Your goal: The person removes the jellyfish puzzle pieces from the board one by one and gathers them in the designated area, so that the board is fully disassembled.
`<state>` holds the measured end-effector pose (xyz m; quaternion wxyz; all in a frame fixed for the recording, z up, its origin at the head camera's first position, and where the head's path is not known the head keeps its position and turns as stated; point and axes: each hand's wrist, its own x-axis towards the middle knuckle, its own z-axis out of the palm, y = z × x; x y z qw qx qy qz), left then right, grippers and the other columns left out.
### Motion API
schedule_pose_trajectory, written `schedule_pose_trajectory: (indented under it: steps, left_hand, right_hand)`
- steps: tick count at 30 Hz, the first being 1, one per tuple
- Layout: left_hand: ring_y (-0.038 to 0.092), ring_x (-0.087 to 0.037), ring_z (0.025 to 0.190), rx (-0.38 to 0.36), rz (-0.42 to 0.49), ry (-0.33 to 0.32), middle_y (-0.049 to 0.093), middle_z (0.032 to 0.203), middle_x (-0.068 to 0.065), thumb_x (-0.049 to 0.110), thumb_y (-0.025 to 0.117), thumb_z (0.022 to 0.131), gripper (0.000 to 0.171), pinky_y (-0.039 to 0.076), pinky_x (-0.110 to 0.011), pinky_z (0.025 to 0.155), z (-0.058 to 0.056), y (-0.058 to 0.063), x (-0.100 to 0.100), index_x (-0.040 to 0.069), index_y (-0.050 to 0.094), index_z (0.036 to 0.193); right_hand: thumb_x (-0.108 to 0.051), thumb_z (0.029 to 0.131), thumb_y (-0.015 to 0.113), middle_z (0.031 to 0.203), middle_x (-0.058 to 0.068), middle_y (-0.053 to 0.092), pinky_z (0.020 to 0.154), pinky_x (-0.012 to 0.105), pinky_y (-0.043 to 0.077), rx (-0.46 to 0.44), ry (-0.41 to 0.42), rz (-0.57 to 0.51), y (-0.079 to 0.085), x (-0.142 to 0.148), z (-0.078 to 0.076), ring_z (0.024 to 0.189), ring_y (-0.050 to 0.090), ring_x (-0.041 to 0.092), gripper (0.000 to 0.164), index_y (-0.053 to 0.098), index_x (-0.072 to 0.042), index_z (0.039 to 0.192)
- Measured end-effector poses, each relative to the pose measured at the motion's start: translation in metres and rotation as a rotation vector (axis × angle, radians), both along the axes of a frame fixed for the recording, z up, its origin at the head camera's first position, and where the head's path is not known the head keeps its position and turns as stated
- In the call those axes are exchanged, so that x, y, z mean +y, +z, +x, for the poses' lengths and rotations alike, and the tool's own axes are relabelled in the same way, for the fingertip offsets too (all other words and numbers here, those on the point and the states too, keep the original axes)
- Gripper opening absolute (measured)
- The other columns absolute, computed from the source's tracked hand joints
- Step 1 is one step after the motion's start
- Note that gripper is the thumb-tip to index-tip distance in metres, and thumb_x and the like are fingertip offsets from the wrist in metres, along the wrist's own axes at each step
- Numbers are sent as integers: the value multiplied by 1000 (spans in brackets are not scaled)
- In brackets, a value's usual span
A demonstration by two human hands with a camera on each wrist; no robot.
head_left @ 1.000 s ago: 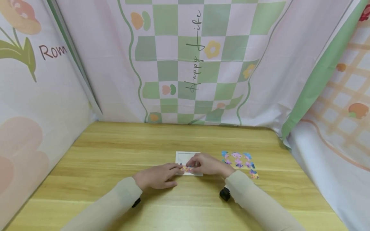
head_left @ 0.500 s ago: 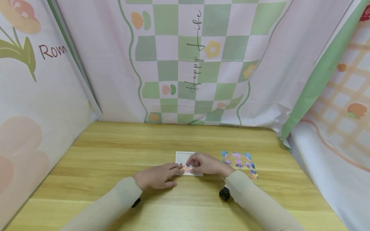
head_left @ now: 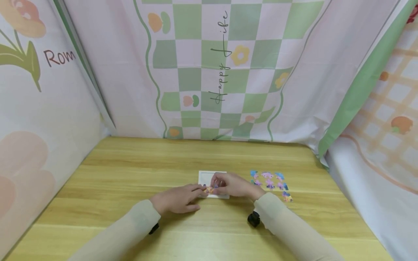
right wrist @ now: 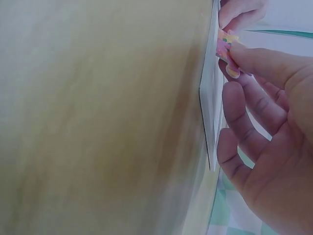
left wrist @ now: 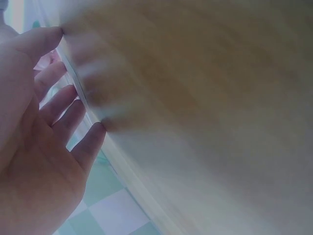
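A thin white puzzle board (head_left: pixel 205 177) lies flat on the table, with colourful jigsaw pieces along its near edge, partly hidden by fingers. My right hand (head_left: pixel 236 185) is over the board's right part. In the right wrist view its thumb and index finger pinch a pink and yellow jigsaw piece (right wrist: pixel 224 45), tilted up from the board; the other fingers curve loosely by the board's edge. From the left, my left hand (head_left: pixel 180 198) lies palm down with its fingertips at the board's near left corner. Its fingers are relaxed and spread in the left wrist view.
Right of the board, several loose jigsaw pieces (head_left: pixel 267 175) in pink and blue lie in rough rows. A yellow and purple piece (head_left: pixel 287 197) sits nearer to the right forearm. Printed curtains (head_left: pixel 215 72) enclose the wooden table (head_left: pixel 147 156) at the back and sides.
The coloured piece at my right fingertips has shifted slightly to the left, along with a small movement of those fingers. My left hand stays in place.
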<state>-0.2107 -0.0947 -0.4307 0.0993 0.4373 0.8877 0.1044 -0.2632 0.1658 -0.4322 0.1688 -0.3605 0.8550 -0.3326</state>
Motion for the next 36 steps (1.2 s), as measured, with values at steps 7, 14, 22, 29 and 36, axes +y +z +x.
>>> schedule_pose_trajectory:
  steps: [7,14,22,29,36]
  left_hand:
    - [37,-26,143,5,-5,-7,36,158,-10,31,57,104,49,33,-38,115,0,-2,-1,12,48,148]
    - [36,-24,143,5,-13,-3,36,159,-8,32,56,104,50,32,-37,115,0,-3,0,13,47,150]
    - [34,-25,144,13,19,-27,37,158,-9,29,57,104,50,31,-37,116,-2,-5,0,11,46,150]
    - [35,-26,144,14,24,-21,37,158,-9,28,57,104,50,32,-38,116,-2,-4,-1,11,47,149]
    - [35,-25,144,9,32,-25,37,158,-8,28,57,104,49,33,-38,115,-2,-4,-3,11,47,149]
  right_hand:
    - [-18,98,67,95,-5,66,73,33,55,-11,-27,-10,1,9,1,87,64,14,13,65,-16,111]
    - [-20,99,66,92,-5,69,75,31,54,-24,-16,-27,0,28,-2,83,65,15,11,67,-15,109]
    - [-25,99,67,97,-5,70,78,31,54,-59,-80,-12,13,70,2,90,66,16,13,68,-14,105]
    - [-24,99,66,98,-6,69,80,29,53,5,-125,40,15,112,5,91,64,15,10,70,-16,104]
    - [-20,99,66,101,-1,66,83,27,52,-6,-151,39,13,144,14,94,62,17,10,68,-12,103]
